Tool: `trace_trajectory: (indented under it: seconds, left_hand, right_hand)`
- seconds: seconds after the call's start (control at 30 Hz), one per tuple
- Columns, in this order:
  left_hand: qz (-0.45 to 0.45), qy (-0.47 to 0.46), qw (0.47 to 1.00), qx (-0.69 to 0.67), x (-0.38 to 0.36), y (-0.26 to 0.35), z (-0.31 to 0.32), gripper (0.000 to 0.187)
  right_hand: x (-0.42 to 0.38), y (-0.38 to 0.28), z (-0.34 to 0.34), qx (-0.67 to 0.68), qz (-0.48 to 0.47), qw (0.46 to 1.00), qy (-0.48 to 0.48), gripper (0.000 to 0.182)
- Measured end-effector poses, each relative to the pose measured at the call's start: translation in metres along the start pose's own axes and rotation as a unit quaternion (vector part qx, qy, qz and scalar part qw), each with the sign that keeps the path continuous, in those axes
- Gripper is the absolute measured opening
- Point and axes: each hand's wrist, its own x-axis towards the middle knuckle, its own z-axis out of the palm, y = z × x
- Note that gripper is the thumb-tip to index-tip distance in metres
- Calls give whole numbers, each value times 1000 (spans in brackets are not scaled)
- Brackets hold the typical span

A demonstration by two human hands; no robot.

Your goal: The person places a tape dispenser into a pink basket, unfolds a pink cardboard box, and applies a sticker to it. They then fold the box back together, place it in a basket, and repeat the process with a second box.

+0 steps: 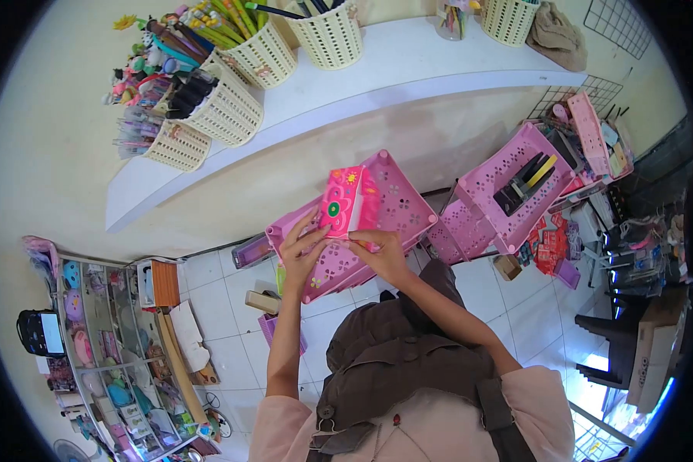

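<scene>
A bright pink box [343,208] with a green dot and a small yellow sun print is held up over a pink plastic rack [399,202] with flower-shaped holes. My left hand [303,250] has its fingers on the box's lower left side. At the lower right corner of the box, my right hand [381,254] pinches the edge. The box is tilted, and my fingers partly hide its lower end.
Above is a white shelf [408,58] with cream baskets [223,104] of pens. To the right, a second pink rack [508,189] holds a black and yellow item. A glass display case [115,346] stands at lower left. Small boxes lie on the tiled floor [231,339].
</scene>
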Motion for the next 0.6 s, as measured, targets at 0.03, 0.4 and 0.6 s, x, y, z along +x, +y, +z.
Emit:
trace_trajectory:
  seconds: [0.03,0.4,0.6]
  left_hand:
    - [-1,10,999,51,-2,4,1,34]
    - [-212,118,970,13,-32,-2,19,28]
    - [-299,134,941,-81,-38,-1,22,34]
  right_hand:
    - [2,-14,0,-55,-37,998,-1,19]
    - [20,-8,28,-231,-26,965,-123,34]
    - [-15,-18,9,-372,-156,912,-75,44]
